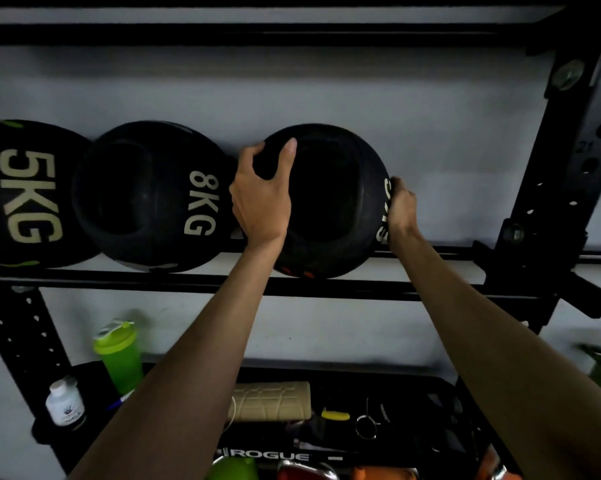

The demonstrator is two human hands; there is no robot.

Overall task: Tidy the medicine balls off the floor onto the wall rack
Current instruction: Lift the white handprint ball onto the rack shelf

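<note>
Forearms [188,375] stretched up to the medicine ball [326,206], resting between the hands on the wall rack rail [119,283] beside the 8KG ball [153,195], left hand [261,199] curled over its left side, right hand [401,209] clasping its right edge

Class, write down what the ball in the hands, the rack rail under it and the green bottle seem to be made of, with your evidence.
Ball: probably rubber, matt black; dull unreflective skin, moulded grip hollow. Rack rail: likely steel, black painted or powder-coated; straight, thin, rigid bar bearing heavy balls. Green bottle: apparently plastic, translucent lime with a flip lid.
</note>
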